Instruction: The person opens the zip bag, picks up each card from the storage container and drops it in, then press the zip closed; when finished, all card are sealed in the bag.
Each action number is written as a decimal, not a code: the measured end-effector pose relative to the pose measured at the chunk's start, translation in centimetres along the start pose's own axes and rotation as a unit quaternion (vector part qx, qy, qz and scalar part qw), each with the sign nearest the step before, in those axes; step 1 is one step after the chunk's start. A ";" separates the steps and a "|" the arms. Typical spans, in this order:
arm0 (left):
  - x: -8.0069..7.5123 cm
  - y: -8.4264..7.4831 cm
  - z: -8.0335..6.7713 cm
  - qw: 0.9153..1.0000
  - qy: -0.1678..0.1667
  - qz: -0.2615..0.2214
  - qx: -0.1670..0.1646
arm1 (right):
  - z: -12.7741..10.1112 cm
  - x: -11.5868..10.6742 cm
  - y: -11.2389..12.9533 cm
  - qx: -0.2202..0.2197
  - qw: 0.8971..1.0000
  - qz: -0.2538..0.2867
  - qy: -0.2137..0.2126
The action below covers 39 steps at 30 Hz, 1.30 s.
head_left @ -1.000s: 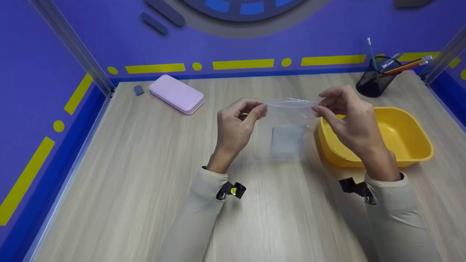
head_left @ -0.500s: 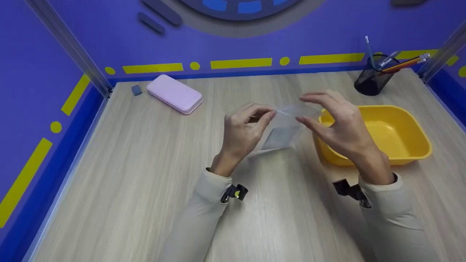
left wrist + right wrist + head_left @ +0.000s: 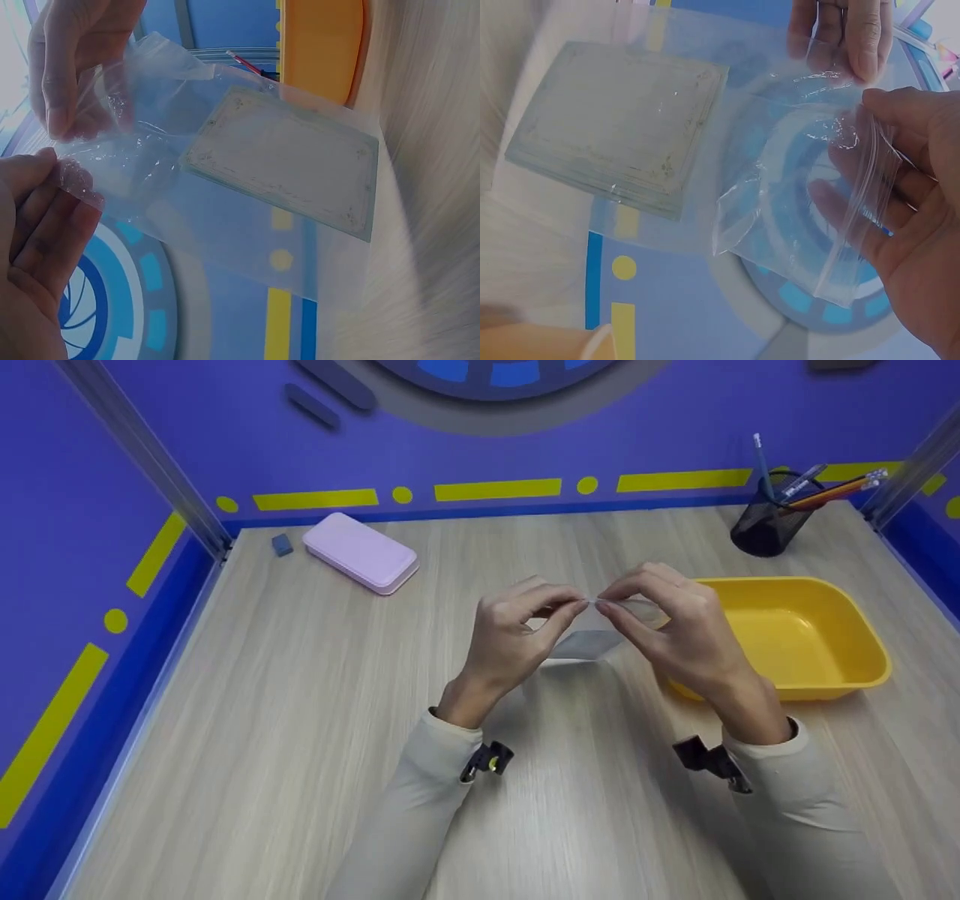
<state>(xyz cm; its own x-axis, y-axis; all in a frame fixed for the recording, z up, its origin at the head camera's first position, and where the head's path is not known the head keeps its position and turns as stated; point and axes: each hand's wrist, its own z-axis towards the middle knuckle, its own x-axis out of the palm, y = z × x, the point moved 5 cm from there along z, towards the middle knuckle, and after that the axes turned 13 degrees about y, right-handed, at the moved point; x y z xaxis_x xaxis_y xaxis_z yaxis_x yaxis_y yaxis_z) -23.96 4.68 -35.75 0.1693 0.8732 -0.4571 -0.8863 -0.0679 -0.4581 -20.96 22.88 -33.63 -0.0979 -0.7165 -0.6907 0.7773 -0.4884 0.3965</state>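
Observation:
A clear zip bag (image 3: 780, 217) hangs above the table, tilted. Inside lies a thin square stack of pale grey-green sheets or plates (image 3: 285, 157); its material is hard to tell. At the bag's top edge my left hand (image 3: 506, 641) pinches the plastic between thumb and fingertips. Close beside it, my right hand (image 3: 675, 634) also pinches the top edge, the fingertips of both hands nearly touching. The zip strip (image 3: 859, 210) runs past the right palm in the right wrist view. From the head, the hands hide much of the bag.
A yellow basin (image 3: 810, 637) stands just right of my right hand. Behind it is a black mesh cup (image 3: 769, 521) of pencils. A pink case (image 3: 360, 553) and a small blue eraser-like block (image 3: 282, 545) lie at the back left, near the blue wall.
My right hand let go of the bag's right corner, moved left and took the top edge beside my left hand. The left hand shifted slightly right, and the bag tilted.

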 end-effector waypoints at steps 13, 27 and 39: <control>0.1 0.0 0.0 1.000 0.008 -0.014 -0.001 | 0.1 0.4 0.1 -0.016 1.000 0.021 0.000; -0.2 0.1 -0.2 0.997 0.041 0.060 0.017 | 0.3 0.9 0.1 -0.028 0.999 0.023 0.019; 0.0 0.3 -0.5 0.989 0.103 0.104 0.005 | 0.0 1.4 -0.3 -0.034 0.998 -0.002 0.057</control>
<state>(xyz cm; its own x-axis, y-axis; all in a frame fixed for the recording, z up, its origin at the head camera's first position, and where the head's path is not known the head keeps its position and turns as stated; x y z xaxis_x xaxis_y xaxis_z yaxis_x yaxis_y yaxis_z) -24.04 4.40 -36.22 0.0672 0.7236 -0.6869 -0.9150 -0.2298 -0.3315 -21.28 22.06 -34.71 -0.0326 -0.6523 -0.7572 0.8183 -0.4524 0.3545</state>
